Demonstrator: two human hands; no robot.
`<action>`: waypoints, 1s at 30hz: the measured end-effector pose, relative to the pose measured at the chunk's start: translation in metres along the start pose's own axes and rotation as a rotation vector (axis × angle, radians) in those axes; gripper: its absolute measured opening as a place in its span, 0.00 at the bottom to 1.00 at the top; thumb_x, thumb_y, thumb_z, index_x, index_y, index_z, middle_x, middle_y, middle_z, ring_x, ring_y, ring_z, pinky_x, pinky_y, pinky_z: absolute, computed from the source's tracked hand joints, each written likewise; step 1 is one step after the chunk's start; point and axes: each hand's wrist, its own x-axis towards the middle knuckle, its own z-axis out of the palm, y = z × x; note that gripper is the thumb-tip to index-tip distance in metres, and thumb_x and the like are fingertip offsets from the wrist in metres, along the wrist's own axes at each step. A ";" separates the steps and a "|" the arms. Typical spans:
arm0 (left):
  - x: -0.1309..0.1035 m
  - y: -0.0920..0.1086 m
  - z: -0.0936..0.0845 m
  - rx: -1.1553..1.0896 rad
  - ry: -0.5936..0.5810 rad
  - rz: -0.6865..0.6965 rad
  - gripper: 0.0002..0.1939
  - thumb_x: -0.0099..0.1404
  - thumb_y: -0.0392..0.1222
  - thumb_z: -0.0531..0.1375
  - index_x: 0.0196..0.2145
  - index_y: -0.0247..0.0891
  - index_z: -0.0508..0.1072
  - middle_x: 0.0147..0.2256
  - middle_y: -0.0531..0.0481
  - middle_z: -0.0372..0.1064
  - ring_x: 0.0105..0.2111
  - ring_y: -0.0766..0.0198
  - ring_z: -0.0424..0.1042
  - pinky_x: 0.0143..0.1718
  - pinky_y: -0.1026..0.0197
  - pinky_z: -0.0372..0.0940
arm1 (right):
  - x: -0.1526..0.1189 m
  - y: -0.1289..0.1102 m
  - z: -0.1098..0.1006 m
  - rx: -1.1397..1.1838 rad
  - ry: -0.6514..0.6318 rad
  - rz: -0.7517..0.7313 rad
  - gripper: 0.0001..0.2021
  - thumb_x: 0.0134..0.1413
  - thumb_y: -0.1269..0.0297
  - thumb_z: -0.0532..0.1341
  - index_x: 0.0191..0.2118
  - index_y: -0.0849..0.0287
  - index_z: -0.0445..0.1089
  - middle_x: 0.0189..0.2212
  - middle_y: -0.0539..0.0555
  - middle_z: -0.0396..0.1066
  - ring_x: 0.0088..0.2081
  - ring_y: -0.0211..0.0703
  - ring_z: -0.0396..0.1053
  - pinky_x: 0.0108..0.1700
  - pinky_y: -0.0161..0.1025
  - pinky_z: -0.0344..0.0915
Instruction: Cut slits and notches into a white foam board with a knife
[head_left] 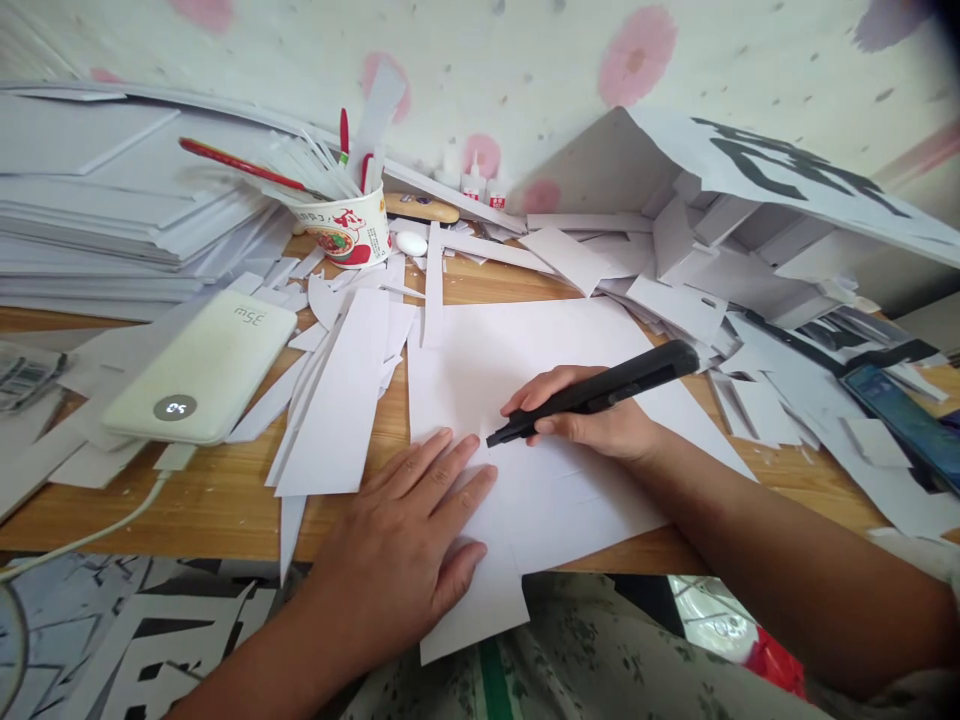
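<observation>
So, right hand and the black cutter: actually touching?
Touching. The head view shows it plainly: the right hand grips the black cutter around its body, with no gap between skin and casing.

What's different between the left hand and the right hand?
The left hand rests palm down on white paper, its fingers stretched out, while the right hand has its fingers curled around a black cutter. The left hand holds no tool; the right hand does. The left hand is below the cutter's tip in the picture, the right hand above it. Both hands are bare.
</observation>
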 end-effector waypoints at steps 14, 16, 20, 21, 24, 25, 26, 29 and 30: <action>0.002 0.000 -0.002 -0.007 -0.052 -0.041 0.27 0.64 0.43 0.56 0.61 0.45 0.61 0.64 0.48 0.53 0.62 0.46 0.52 0.57 0.40 0.62 | -0.003 0.005 -0.006 -0.020 -0.035 -0.002 0.09 0.51 0.72 0.68 0.40 0.63 0.74 0.42 0.60 0.77 0.32 0.38 0.76 0.36 0.38 0.75; 0.003 0.000 -0.002 -0.007 -0.057 -0.044 0.27 0.64 0.44 0.56 0.61 0.45 0.61 0.63 0.48 0.54 0.62 0.46 0.53 0.57 0.40 0.62 | -0.004 0.004 -0.007 -0.042 -0.052 -0.011 0.10 0.51 0.73 0.68 0.41 0.62 0.74 0.42 0.59 0.77 0.32 0.38 0.75 0.36 0.38 0.75; 0.005 0.001 -0.003 -0.012 -0.062 -0.050 0.28 0.63 0.43 0.56 0.61 0.46 0.61 0.64 0.48 0.53 0.62 0.46 0.54 0.57 0.41 0.61 | -0.001 0.000 -0.009 -0.148 -0.122 -0.038 0.09 0.52 0.74 0.67 0.41 0.62 0.74 0.42 0.60 0.76 0.41 0.43 0.75 0.43 0.41 0.74; 0.005 0.001 -0.004 -0.012 -0.064 -0.053 0.28 0.63 0.43 0.56 0.61 0.46 0.61 0.64 0.48 0.53 0.61 0.46 0.54 0.57 0.41 0.61 | 0.000 -0.002 -0.009 -0.175 -0.145 -0.049 0.09 0.51 0.74 0.66 0.41 0.62 0.74 0.42 0.60 0.76 0.43 0.44 0.75 0.45 0.42 0.73; 0.006 0.002 -0.005 0.004 -0.069 -0.061 0.28 0.63 0.43 0.56 0.61 0.47 0.61 0.64 0.48 0.53 0.61 0.46 0.54 0.56 0.41 0.61 | 0.003 -0.006 -0.009 -0.200 -0.206 -0.061 0.10 0.51 0.75 0.66 0.41 0.63 0.74 0.43 0.61 0.76 0.45 0.46 0.74 0.46 0.43 0.72; 0.006 0.002 -0.005 0.013 -0.068 -0.064 0.28 0.63 0.43 0.57 0.61 0.47 0.61 0.63 0.48 0.53 0.61 0.46 0.54 0.56 0.41 0.61 | 0.004 -0.006 -0.009 -0.199 -0.219 -0.064 0.10 0.51 0.75 0.66 0.41 0.63 0.74 0.43 0.61 0.76 0.45 0.46 0.74 0.45 0.43 0.72; 0.007 0.002 -0.005 0.023 -0.068 -0.067 0.28 0.63 0.45 0.57 0.61 0.48 0.61 0.63 0.48 0.54 0.61 0.46 0.55 0.56 0.42 0.61 | 0.005 -0.007 -0.009 -0.198 -0.228 -0.065 0.11 0.51 0.76 0.65 0.41 0.63 0.74 0.43 0.61 0.76 0.45 0.46 0.74 0.45 0.43 0.72; 0.006 0.001 -0.004 0.038 -0.062 -0.060 0.29 0.63 0.52 0.59 0.61 0.49 0.61 0.63 0.47 0.55 0.60 0.45 0.57 0.54 0.42 0.61 | 0.005 -0.006 -0.010 -0.193 -0.248 -0.072 0.10 0.51 0.75 0.65 0.41 0.63 0.73 0.42 0.60 0.76 0.44 0.45 0.75 0.44 0.42 0.72; 0.006 0.001 -0.004 0.038 -0.062 -0.057 0.29 0.63 0.53 0.59 0.61 0.48 0.61 0.63 0.47 0.55 0.59 0.45 0.57 0.54 0.42 0.61 | 0.005 -0.005 -0.010 -0.185 -0.250 -0.070 0.10 0.51 0.75 0.65 0.41 0.63 0.73 0.42 0.60 0.76 0.44 0.45 0.75 0.44 0.42 0.72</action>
